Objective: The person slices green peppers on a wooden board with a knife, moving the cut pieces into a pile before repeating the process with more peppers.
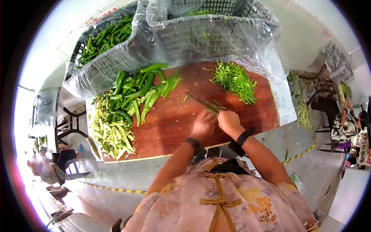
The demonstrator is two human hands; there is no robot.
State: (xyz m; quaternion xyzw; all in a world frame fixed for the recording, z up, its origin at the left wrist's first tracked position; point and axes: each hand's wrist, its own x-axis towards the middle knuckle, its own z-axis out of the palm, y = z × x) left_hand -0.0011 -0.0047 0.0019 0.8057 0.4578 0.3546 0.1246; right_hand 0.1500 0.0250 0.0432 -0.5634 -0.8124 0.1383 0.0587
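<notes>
View from head height, looking down on a reddish-brown wooden cutting board [174, 123]. Close to the middle of the board's near edge, the person's 2 hands sit side by side, touching or almost touching.

The right hand [229, 121] is closed around the handle of a long narrow-bladed knife [201, 101]. The blade points away toward the board's far left, low over the wood. The left hand [203, 125] is curled with its fingers bunched, pinning a small green pepper piece [210, 111] beside the heel of the blade. How much pepper lies under the fingers is hidden.

This looks like fine slicing, and it likely goes best with the left fingertips tucked behind the knuckles. The flat of the blade would ride against those knuckles, and the tip would rock on the wood rather than lift high. The hands are so close that a slipping piece could bring fingers under the edge.

Both forearms reach forward from a floral top, elbows bent and angled inward. Each wrist has a black band, and the wrists are low over the near edge.

A heap of whole green peppers [137, 92] lies toward the board's far left corner. Pale green trimmings [112, 133] are piled along the left edge. Thin green strips [235, 80] are piled near the far right corner. Beyond the far edge stand 2 grey plastic-lined baskets. The left one [112, 65] holds more peppers, and the right one [208, 38] is nearly bare. Other people sit at the far left and right margins of the view.
</notes>
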